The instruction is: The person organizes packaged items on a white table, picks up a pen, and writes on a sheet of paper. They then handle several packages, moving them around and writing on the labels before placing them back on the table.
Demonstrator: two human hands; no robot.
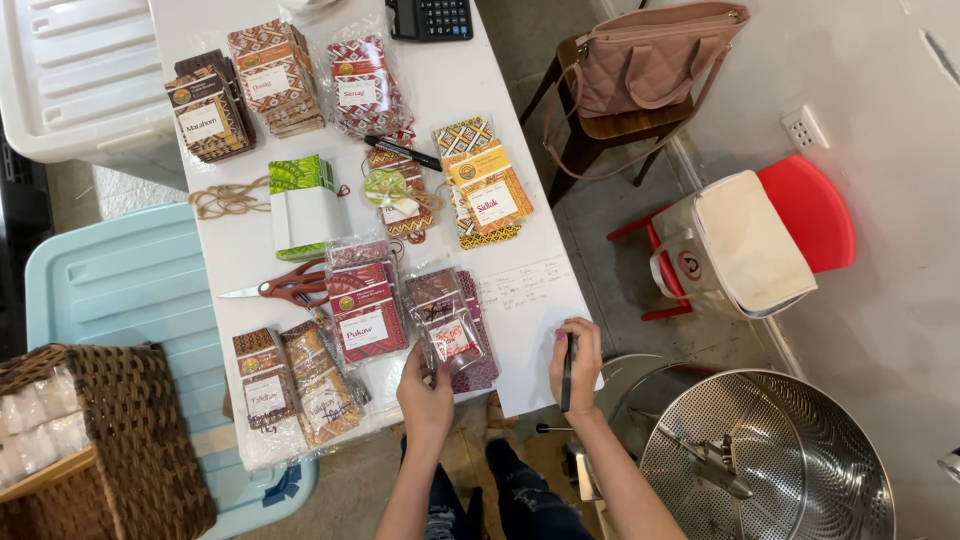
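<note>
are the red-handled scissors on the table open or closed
Closed. The scissors lie flat on the white table, blades together in one point, left of the packets.

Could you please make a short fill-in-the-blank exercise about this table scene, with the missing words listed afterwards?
1. The right hand holds a black ____.
2. The left hand touches a clear packet with a ____ label.
3. The scissors have ____ handles.
4. The pink handbag sits on a wooden ____.

Missing words: pen; red; red; stool
</note>
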